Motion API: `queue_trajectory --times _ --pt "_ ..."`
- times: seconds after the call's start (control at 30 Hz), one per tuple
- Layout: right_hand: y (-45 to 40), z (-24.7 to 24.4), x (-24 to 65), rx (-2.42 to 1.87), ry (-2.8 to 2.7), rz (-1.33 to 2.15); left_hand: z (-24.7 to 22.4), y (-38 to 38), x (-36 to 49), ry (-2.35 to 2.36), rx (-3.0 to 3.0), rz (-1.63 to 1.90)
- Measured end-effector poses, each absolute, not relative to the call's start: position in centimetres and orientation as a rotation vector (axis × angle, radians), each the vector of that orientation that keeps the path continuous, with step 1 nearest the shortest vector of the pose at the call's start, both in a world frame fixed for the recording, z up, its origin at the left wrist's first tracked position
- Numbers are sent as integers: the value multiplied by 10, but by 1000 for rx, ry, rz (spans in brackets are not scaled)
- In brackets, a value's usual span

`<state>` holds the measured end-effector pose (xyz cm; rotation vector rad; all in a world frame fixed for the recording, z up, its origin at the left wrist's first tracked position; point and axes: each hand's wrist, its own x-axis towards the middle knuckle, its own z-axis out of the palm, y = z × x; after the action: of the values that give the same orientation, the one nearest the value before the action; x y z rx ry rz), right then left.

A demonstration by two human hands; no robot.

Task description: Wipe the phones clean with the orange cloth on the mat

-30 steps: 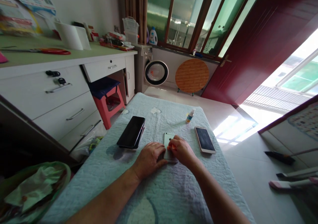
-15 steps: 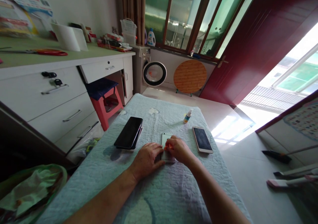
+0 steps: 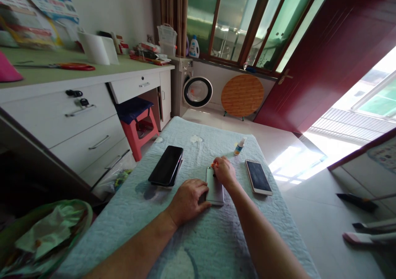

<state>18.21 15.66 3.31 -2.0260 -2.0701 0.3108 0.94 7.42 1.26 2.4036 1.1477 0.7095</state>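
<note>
A silver phone lies back side up on the cloth-covered table. My left hand rests at its left edge, thumb and fingers apart, touching its side. At the phone's top end, my right hand is closed on a small orange cloth, mostly hidden by the fingers. Left of the hands, a black phone lies on top of another flat item. To the right is a white-framed phone, screen up. Behind it stands a small spray bottle.
The light blue cloth covers the table. A desk and a red stool stand at the left, with a green waste bin nearer. Beyond are an open washing machine and a round wooden board.
My right hand has moved with the orange cloth up the phone's back to its top end, uncovering more of the phone. The whole view has shifted slightly.
</note>
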Motion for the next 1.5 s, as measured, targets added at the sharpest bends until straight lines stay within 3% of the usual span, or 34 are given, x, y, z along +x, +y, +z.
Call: queue_trajectory --times 0.2,0.7,1.0,1.5 --pt "131 41 201 -2036 -2073 330 14 74 9 1136 2412 716" --pt "46 50 228 -1469 -2300 912 10 75 9 1156 2421 725" --pt "71 24 237 -1669 -1844 287 7 78 5 1313 2475 642" --pt "53 26 223 -1929 -1910 -93 5 75 8 1349 2438 717"
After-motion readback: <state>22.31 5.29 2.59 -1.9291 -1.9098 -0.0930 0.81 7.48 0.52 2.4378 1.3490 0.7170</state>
